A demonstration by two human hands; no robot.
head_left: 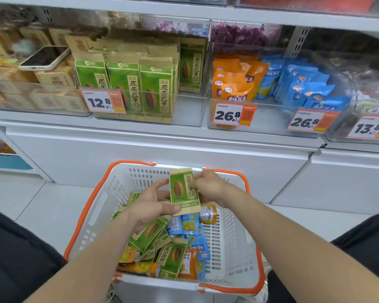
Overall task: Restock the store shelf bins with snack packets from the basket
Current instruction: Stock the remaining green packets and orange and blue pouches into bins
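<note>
A white basket point(234, 248) with orange handles stands on the floor below the shelf, holding several green, blue and orange snack packets point(173, 248). Above it, both hands hold one green sunflower-seed packet point(182, 189) upright. My left hand point(151, 204) grips its lower left edge with the thumb on the front. My right hand point(208, 186) pinches its right edge. On the shelf, a clear bin point(190, 110) holds upright green seed packets point(155, 88). The bin to its right point(267, 123) holds orange packets point(234, 84) and blue packets point(304, 84).
A white phone point(45, 57) lies on brown packets in the left bin. Price tags 12.8 point(102, 102), 26.8 point(231, 114) and 13.8 point(369, 127) hang on the bin fronts. White cabinet fronts point(140, 154) stand behind the basket. My dark-clothed knees flank it.
</note>
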